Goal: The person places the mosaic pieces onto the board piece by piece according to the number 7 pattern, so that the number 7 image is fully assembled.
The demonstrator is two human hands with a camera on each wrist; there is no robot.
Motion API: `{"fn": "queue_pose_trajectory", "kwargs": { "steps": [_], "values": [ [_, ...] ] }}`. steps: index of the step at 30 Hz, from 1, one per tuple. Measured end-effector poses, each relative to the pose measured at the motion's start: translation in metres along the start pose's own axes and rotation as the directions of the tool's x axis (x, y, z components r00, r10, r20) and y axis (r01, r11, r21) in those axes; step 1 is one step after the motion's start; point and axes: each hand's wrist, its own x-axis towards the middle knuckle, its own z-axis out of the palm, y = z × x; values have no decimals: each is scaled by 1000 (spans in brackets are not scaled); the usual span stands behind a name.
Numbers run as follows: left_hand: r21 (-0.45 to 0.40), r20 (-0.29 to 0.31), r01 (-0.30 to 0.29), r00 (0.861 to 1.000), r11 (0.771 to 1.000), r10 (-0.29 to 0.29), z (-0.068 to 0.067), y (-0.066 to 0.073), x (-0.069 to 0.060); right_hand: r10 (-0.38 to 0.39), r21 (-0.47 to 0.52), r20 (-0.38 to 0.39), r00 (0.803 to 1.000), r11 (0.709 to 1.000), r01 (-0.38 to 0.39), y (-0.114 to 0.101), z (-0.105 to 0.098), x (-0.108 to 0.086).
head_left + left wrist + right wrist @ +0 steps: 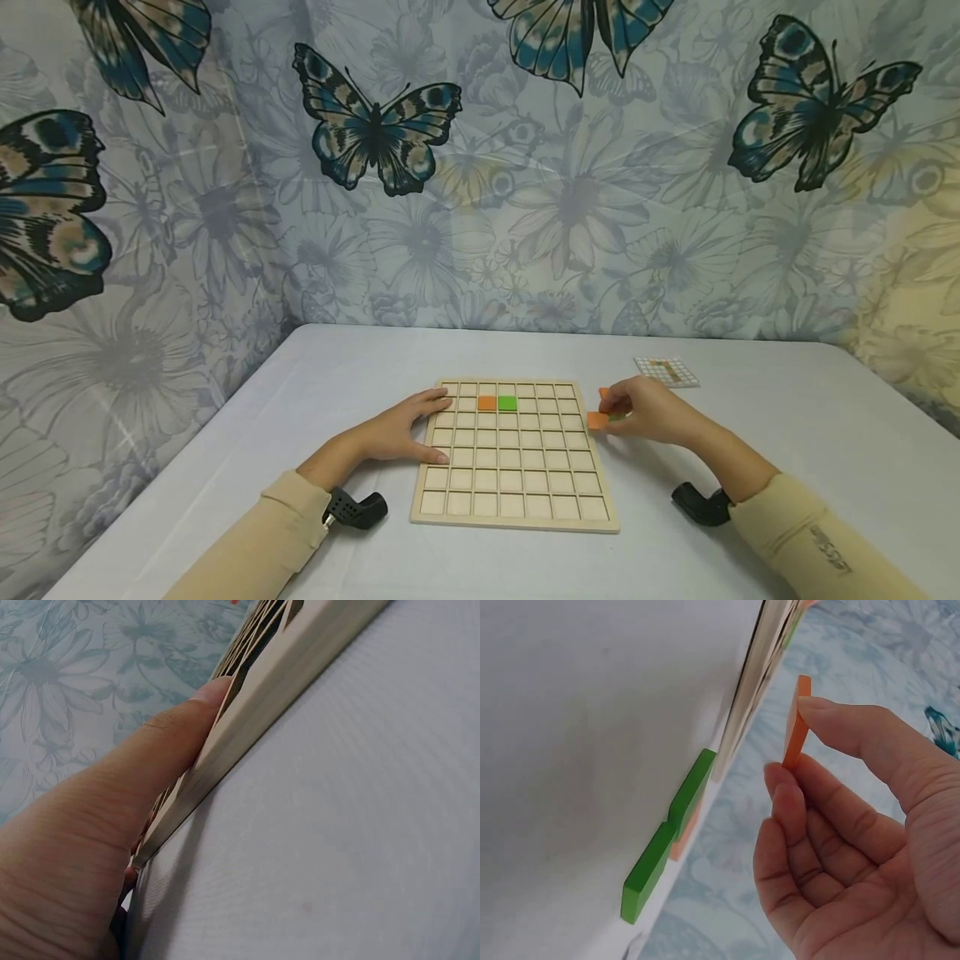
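A wooden grid board (517, 527) lies flat, with an orange tile (487, 403) and a green tile (507, 403) side by side in its upper part. My left hand (397, 431) rests on the board's left edge, fingers spread; in the left wrist view the thumb (161, 742) presses on the rim. Just right of the board, my right hand (652, 410) pinches an orange tile (597, 421), held on edge between thumb and fingers in the right wrist view (798, 724). Two green tiles (692, 793) and another orange tile (684, 838) lie on the table near this hand.
A small card with a printed grid (667, 372) lies on the white table (525, 571) beyond my right hand. Butterfly-patterned cloth (570, 208) hangs behind the table and along its left side.
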Motion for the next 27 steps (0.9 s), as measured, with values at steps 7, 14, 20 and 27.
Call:
{"fn": "queue_pose_trajectory", "kwargs": {
  "steps": [7,14,20,27],
  "values": [
    [-3,-1,1,1000,1000,-1,0,-1,0,-10,14,2,1000,1000,10,-2,0,12],
    [5,5,-4,1000,1000,4,0,-1,1,-13,33,3,1000,999,13,-5,-1,28],
    [8,6,-6,1000,1000,6,0,0,1,-4,54,37,999,999,2,-8,0,41],
    [3,5,-6,1000,1000,6,-1,0,0,-20,108,46,999,994,15,-13,3,53]
  ]
}}
